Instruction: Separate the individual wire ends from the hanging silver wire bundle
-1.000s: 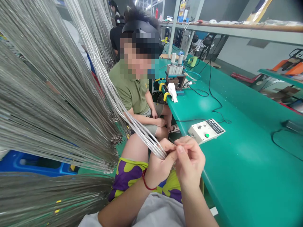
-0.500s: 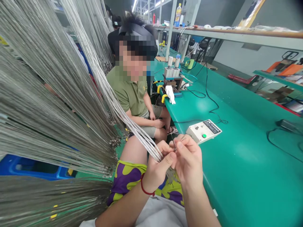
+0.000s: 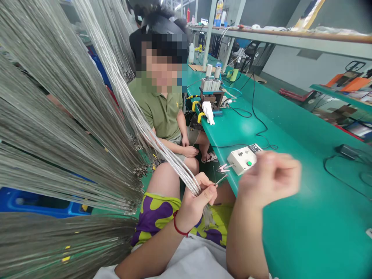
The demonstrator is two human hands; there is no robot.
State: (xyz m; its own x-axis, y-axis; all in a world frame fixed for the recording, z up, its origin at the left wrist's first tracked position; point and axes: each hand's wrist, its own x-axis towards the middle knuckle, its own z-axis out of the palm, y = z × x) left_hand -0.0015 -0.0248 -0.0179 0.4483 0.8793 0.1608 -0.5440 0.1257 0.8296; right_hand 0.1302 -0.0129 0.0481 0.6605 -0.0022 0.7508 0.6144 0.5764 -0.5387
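Left hand (image 3: 194, 199) grips the wire bundle (image 3: 162, 152), which slants up-left from it; right hand (image 3: 269, 174), blurred, is clenched over the surface (image 3: 305, 217).

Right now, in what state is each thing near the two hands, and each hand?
Thin silver wire bundle: taut, gripped near its ends by the left hand.
Right hand: curled shut, blurred, over the green bench, apart from the wires.
White control box: flat at the bench edge.
White glove: hanging limp at the bench edge.
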